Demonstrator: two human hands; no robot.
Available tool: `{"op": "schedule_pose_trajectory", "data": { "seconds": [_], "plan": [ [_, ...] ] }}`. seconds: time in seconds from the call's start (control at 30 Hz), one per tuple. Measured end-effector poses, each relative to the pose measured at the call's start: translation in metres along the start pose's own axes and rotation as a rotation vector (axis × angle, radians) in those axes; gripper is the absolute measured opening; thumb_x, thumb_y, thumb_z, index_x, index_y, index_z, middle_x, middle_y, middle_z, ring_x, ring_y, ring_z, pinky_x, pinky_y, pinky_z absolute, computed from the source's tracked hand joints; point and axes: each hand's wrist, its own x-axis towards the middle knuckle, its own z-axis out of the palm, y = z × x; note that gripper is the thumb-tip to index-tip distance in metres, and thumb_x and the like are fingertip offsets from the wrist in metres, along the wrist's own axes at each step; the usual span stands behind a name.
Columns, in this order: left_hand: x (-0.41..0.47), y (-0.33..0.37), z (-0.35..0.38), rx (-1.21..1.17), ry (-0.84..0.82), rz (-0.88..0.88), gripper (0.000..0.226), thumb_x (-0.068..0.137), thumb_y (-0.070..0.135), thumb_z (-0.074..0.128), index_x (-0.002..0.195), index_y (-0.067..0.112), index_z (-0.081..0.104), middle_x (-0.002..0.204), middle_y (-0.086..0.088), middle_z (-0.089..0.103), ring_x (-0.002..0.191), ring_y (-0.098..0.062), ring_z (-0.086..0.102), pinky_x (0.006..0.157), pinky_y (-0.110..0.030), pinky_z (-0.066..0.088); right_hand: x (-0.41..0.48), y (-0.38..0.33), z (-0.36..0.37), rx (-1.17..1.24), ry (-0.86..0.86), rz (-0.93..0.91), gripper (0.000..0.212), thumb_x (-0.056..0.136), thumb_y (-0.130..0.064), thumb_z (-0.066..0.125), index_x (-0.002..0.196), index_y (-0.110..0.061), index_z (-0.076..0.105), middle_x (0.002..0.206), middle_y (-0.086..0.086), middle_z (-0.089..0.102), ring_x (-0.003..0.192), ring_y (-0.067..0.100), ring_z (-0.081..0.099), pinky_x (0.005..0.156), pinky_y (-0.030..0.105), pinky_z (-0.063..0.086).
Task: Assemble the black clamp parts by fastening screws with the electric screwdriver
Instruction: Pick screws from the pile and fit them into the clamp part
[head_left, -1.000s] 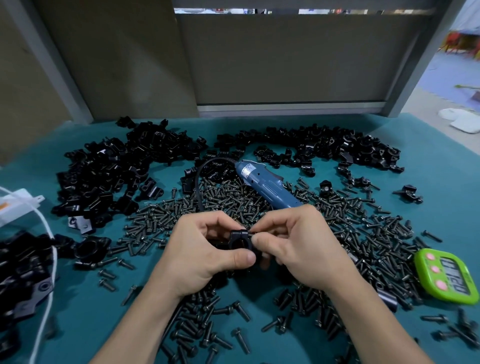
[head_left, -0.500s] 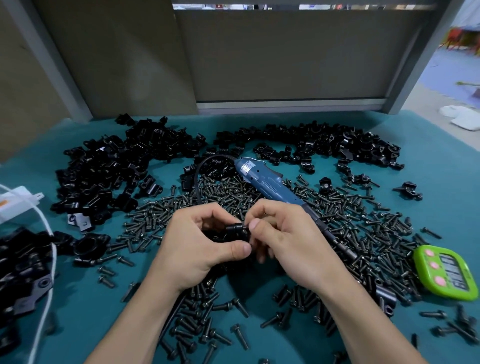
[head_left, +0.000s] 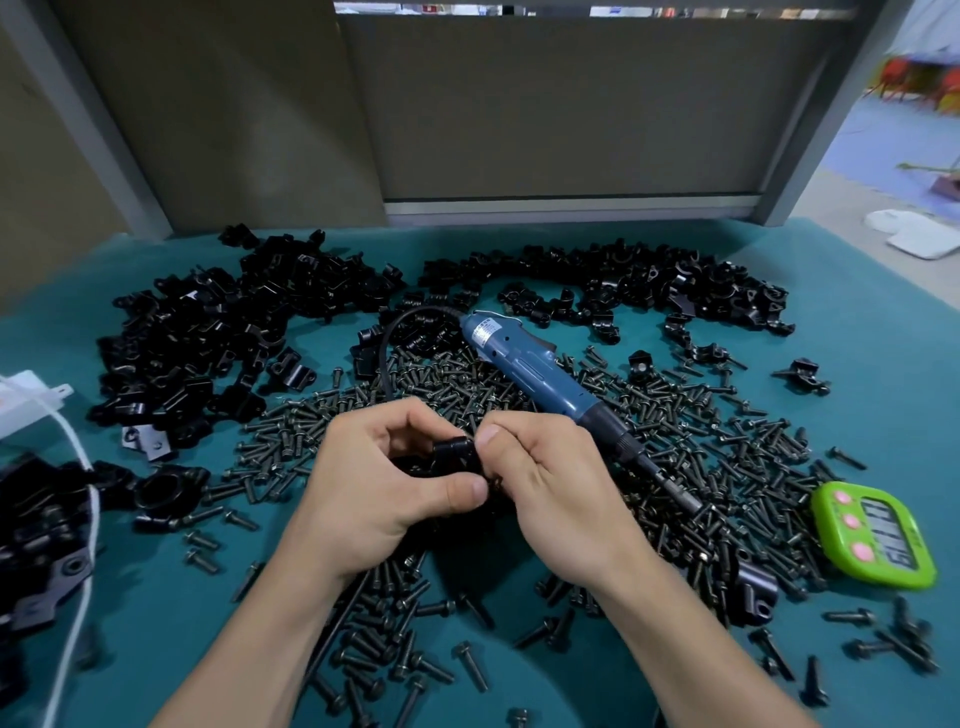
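Teal-covered workbench strewn with heaps of black clamp parts and loose screws; the electric screwdriver lies idle behind. The left hand grips a clamp piece above the screws, the right hand pinching its edge. A screw started crooked by fingertips could cross-thread or drop into the pile.

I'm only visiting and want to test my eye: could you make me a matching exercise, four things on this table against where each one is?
Things:
1 electric screwdriver
2 timer
3 clamp part
4 white cord

Places:
A between the left hand and right hand
B on the screw pile
C right side of the table
D left edge of the table

Pairs: 1-B; 2-C; 3-A; 4-D
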Motion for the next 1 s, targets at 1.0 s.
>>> {"op": "schedule_pose_trajectory", "data": {
  "seconds": [1.0],
  "plan": [
    [0.003,-0.009,0.003,0.237,0.697,-0.105,0.013,0.082,0.053,0.07,0.082,0.04,0.071,0.066,0.017,0.072,0.056,-0.009,0.07,0.057,-0.032,0.056,0.031,-0.008,-0.019,-0.622,0.385,0.192,0.027,0.095,-0.034,0.06,0.121,-0.027,0.055,0.095,-0.005,0.068,0.09,0.02,0.063,0.081,0.038,0.048]
  ]
}}
